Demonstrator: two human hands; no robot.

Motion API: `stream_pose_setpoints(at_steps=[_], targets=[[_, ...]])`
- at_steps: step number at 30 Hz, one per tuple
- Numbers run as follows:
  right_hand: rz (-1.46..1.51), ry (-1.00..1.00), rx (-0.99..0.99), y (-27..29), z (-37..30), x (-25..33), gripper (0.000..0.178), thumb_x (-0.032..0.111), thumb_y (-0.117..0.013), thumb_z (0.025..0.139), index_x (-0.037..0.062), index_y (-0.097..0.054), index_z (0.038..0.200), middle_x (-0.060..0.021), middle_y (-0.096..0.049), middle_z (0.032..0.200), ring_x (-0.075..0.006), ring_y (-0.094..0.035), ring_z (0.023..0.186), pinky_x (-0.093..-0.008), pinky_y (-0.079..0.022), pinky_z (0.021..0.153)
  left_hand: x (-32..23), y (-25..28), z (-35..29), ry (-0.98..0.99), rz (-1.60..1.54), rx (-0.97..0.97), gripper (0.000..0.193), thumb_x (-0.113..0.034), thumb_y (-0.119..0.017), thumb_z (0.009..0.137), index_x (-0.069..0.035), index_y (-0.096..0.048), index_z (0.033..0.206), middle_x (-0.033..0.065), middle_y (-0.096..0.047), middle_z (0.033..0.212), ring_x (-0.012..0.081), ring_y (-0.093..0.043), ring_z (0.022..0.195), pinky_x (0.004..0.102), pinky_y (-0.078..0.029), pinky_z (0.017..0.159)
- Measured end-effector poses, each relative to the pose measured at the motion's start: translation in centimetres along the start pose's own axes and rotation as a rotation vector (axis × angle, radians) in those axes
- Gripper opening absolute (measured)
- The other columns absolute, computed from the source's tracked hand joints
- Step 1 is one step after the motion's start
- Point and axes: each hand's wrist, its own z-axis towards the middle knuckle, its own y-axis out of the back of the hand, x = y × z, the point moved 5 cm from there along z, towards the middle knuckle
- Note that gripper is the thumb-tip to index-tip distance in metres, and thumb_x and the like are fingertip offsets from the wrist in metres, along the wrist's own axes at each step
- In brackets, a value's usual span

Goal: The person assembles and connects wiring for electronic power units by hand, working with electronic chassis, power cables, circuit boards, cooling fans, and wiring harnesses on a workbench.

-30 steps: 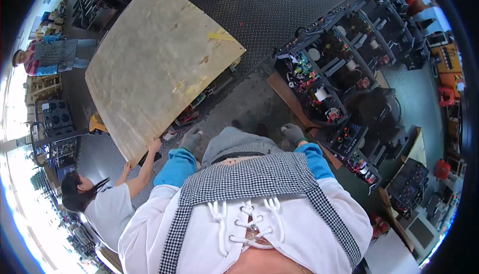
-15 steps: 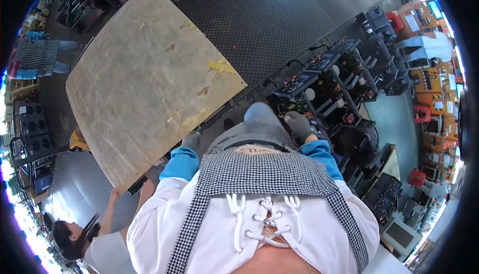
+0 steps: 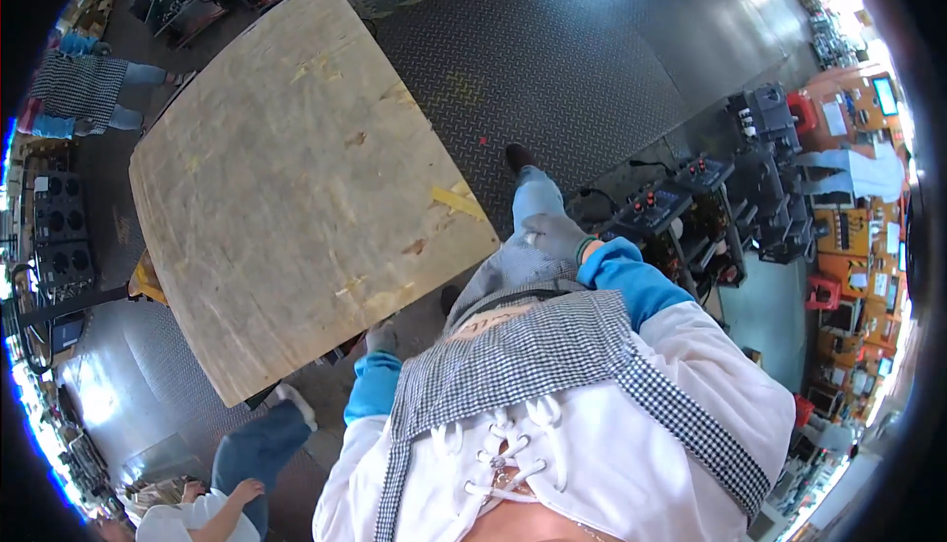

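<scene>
Mid-step, I think, with the board (image 3: 276, 187) ahead on my left, I should mind its corner (image 3: 486, 236), and can't tell if my left hand (image 3: 381, 337) or right hand (image 3: 555, 237) is closed.

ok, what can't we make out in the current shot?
All in the head view:
- Whether the left hand touches the board: too small at the board's edge.
- What's under the board: mostly covered by the board itself.
- Palm of the right hand: hidden by the back of the hand.
- Lower-left co-worker: cut off by the picture's edge.
- Far-right lit screen: too small to read.
</scene>
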Motion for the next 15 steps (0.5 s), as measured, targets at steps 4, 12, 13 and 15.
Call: stream_pose_setpoints(at_steps=[4, 12, 13, 15], targets=[[-0.052, -0.172, 0.092, 1.9, 6.0, -11.4, 0.027, 0.024, -0.056, 0.087, 0.0075, -0.064, 0.107, -0.0167, -0.065, 0.106, -0.0362, -0.061, 0.1, -0.0468, -0.047, 0.087, -16.9, -7.2, 2.6, 0.708, -0.72, -0.017, 0.016, -0.015, -0.055, 0.088, -0.005, -0.06, 0.098, 0.0036, -0.055, 0.07, 0.015, -0.052, 0.056, 0.0296, -0.045, 0.05], [-0.075, -0.244, 0.537, 7.7, 16.6, -21.8, 0.035, 0.033, -0.048, 0.092, 0.0132, -0.06, 0.118, -0.0158, -0.06, 0.121, -0.0338, -0.056, 0.113, -0.0466, -0.044, 0.096, -36.5, -14.2, 8.2, 0.901, -0.808, -0.327, 0.028, -0.018, -0.06, 0.091, -0.001, -0.06, 0.114, 0.0034, -0.062, 0.087, 0.0153, -0.058, 0.072, 0.0288, -0.048, 0.061], [-0.055, -0.237, 0.561, 8.8, 16.6, -22.9, 0.035, 0.033, -0.048, 0.092, 0.0132, -0.06, 0.118, -0.0158, -0.06, 0.121, -0.0338, -0.056, 0.113, -0.0466, -0.044, 0.096, -39.1, -15.1, 9.2, 0.88, -0.685, -0.168, 0.036, -0.019, -0.061, 0.09, -0.001, -0.056, 0.122, 0.0052, -0.064, 0.093, 0.0156, -0.059, 0.077, 0.0286, -0.049, 0.066], [0.069, -0.22, 0.398, 11.8, 17.1, -24.9, 0.031, 0.034, -0.05, 0.091, 0.0124, -0.063, 0.109, -0.0156, -0.065, 0.108, -0.0345, -0.059, 0.103, -0.047, -0.046, 0.088, -41.9, -16.0, 11.5, 0.864, -0.455, 0.079, 0.049, -0.02, -0.062, 0.09, 0.003, -0.05, 0.131, 0.0113, -0.064, 0.11, 0.0172, -0.061, 0.092, 0.0302, -0.052, 0.075]])
